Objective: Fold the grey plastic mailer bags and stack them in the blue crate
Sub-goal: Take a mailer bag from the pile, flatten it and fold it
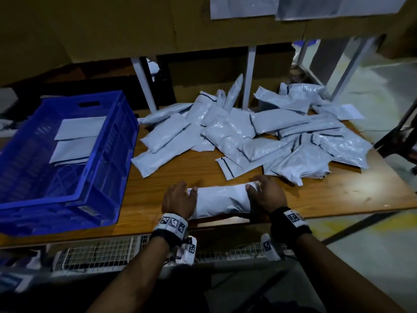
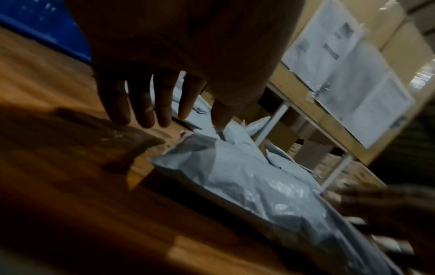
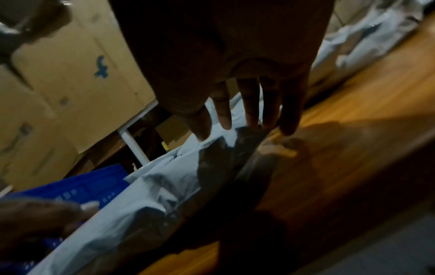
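Observation:
One grey mailer bag (image 1: 222, 201) lies lengthwise near the front edge of the wooden table (image 1: 338, 195). My left hand (image 1: 180, 195) is at its left end with straight fingers (image 2: 141, 104) spread just above the wood, thumb near the bag (image 2: 247, 182). My right hand (image 1: 265, 193) is over its right end, straight fingers (image 3: 249, 104) reaching down to the bag's (image 3: 146, 195) edge. The blue crate (image 1: 106, 168) stands at the left with folded bags (image 1: 76, 136) stacked inside. A loose heap of grey bags (image 1: 259, 136) covers the table's back half.
White shelf legs (image 1: 248, 77) and cardboard boxes (image 1: 214, 71) stand behind the heap. Papers (image 2: 348, 78) hang on boxes above. A wire rack (image 1: 108, 251) runs below the table's front edge. Bare floor (image 1: 383, 91) lies to the right.

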Demonstrator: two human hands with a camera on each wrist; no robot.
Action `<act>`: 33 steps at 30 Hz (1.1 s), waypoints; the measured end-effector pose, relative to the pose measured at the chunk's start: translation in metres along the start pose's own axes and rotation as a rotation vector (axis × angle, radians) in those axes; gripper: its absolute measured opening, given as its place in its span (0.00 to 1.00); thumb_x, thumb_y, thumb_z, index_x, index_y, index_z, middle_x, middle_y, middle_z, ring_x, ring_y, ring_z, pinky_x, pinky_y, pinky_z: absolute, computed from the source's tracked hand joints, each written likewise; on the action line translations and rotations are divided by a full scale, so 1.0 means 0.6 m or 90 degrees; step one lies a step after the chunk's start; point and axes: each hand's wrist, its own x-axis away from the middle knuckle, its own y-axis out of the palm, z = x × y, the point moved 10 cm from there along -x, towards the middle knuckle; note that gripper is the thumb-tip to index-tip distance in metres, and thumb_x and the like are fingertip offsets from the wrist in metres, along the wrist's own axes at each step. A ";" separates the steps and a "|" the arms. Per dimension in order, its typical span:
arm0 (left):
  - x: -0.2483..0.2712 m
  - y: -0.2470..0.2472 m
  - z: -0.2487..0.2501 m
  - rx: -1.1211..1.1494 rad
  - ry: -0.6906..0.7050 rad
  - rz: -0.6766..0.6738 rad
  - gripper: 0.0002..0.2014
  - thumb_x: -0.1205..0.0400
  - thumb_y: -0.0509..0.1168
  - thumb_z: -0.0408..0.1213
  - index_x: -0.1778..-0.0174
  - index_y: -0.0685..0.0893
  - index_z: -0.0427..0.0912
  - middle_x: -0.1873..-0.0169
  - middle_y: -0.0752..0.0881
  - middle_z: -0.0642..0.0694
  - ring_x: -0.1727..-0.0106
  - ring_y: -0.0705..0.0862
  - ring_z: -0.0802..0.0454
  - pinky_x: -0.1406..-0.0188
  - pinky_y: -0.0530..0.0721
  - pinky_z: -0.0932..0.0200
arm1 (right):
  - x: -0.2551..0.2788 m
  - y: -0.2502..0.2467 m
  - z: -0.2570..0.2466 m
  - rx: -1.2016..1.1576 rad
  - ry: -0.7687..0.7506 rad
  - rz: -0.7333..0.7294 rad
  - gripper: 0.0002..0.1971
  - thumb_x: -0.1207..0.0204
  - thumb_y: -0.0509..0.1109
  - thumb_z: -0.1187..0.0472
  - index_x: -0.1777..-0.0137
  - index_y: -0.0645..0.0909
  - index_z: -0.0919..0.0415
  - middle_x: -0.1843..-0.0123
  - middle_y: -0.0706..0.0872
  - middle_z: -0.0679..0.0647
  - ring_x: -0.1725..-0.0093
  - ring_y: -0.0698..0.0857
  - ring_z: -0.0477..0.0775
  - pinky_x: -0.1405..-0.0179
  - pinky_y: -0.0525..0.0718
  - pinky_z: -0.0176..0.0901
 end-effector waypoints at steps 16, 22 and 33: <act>0.045 0.143 0.136 -0.328 0.375 -0.150 0.34 0.11 0.29 0.52 0.09 0.45 0.40 0.09 0.45 0.42 0.09 0.39 0.46 0.12 0.39 0.38 | 0.042 0.134 -0.129 0.261 -0.336 -0.022 0.28 0.09 0.48 0.49 0.23 0.80 0.66 0.18 0.77 0.62 0.14 0.69 0.61 0.15 0.60 0.70; 0.044 0.147 0.135 -0.331 0.367 -0.157 0.33 0.10 0.34 0.52 0.09 0.45 0.40 0.09 0.45 0.43 0.09 0.39 0.46 0.12 0.38 0.38 | 0.044 0.143 -0.121 0.284 -0.340 -0.011 0.28 0.10 0.49 0.50 0.21 0.78 0.65 0.17 0.76 0.61 0.13 0.67 0.59 0.14 0.59 0.70; 0.044 0.154 0.135 -0.339 0.357 -0.159 0.31 0.08 0.38 0.51 0.09 0.49 0.40 0.09 0.47 0.43 0.09 0.40 0.46 0.12 0.38 0.37 | 0.042 0.157 -0.112 0.302 -0.334 -0.017 0.28 0.10 0.49 0.51 0.19 0.76 0.64 0.15 0.73 0.59 0.12 0.65 0.57 0.15 0.60 0.70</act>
